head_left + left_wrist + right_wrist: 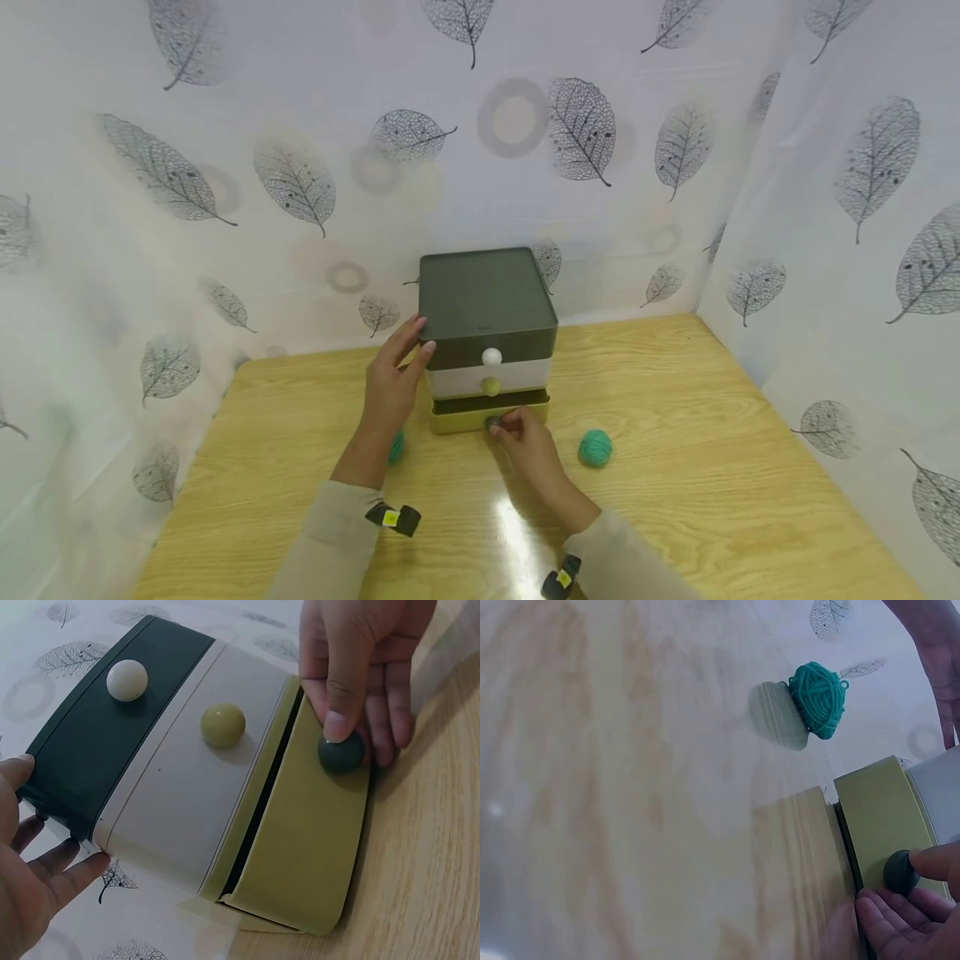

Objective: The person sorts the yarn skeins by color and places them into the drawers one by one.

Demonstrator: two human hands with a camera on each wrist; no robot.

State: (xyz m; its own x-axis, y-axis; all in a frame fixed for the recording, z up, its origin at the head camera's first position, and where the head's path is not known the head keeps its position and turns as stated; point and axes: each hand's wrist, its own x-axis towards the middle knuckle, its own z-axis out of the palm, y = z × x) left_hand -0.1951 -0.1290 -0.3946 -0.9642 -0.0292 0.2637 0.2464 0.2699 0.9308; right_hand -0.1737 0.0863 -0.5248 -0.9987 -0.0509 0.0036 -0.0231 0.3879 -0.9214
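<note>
Three drawers [457, 422], three knobs [491, 357], two yarn balls [596, 447]; two hands [388, 390]

Room to pass lay right of the drawers [487, 296], with one yarn ball [596, 448] in the way; the left hand [387, 392] blocked the drawers' left side, the right hand [528, 446] the bottom knob [340, 755].

Table [690, 483] with drawer box [483, 296], yarn balls [596, 448]

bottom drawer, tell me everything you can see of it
The bottom drawer is yellow-green, smooth and plastic-looking, with rounded front corners and a round dark green knob on its front. It sits level below the white drawer, pulled partly out, with a dark gap behind its front. The right hand holds its knob.
</note>
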